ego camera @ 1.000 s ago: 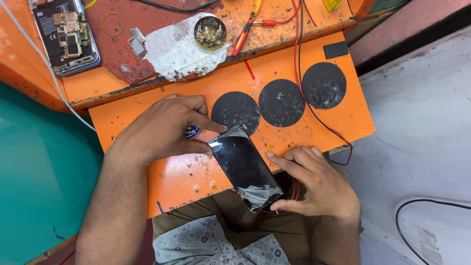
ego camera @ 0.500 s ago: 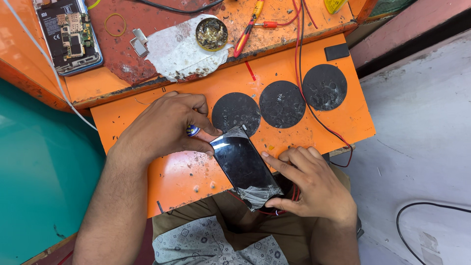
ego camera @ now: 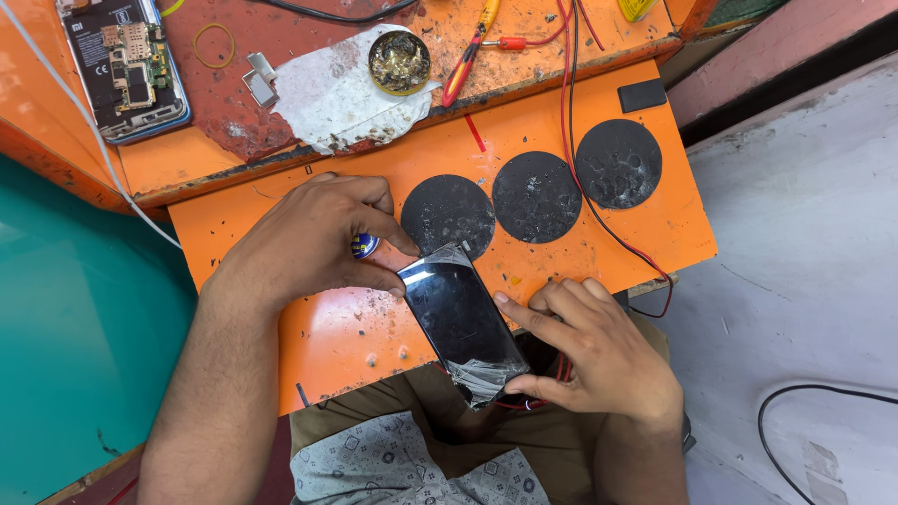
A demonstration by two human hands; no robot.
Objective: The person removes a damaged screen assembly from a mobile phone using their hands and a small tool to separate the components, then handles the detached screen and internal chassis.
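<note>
A black smartphone [ego camera: 460,320] with a glossy screen lies tilted over the front edge of an orange work board [ego camera: 327,337], with crinkled clear film at its near end. My right hand [ego camera: 589,360] grips the phone's near end and right edge. My left hand [ego camera: 309,241] rests on the board at the phone's far corner, fingers closed on a small blue-and-white tube or cap [ego camera: 365,246], its fingertips touching the phone's upper left corner.
Three black round pads [ego camera: 538,196] sit on the board. Behind it, an opened phone showing its circuit board [ego camera: 126,65], a round tin [ego camera: 398,62], a torn paper sheet [ego camera: 327,89], a red-handled tool [ego camera: 468,65] and red and black wires [ego camera: 571,112]. Teal surface on the left.
The phone and both hands have stayed nearly in place; my right index finger has stretched along the phone's right edge. The view has shifted slightly.
</note>
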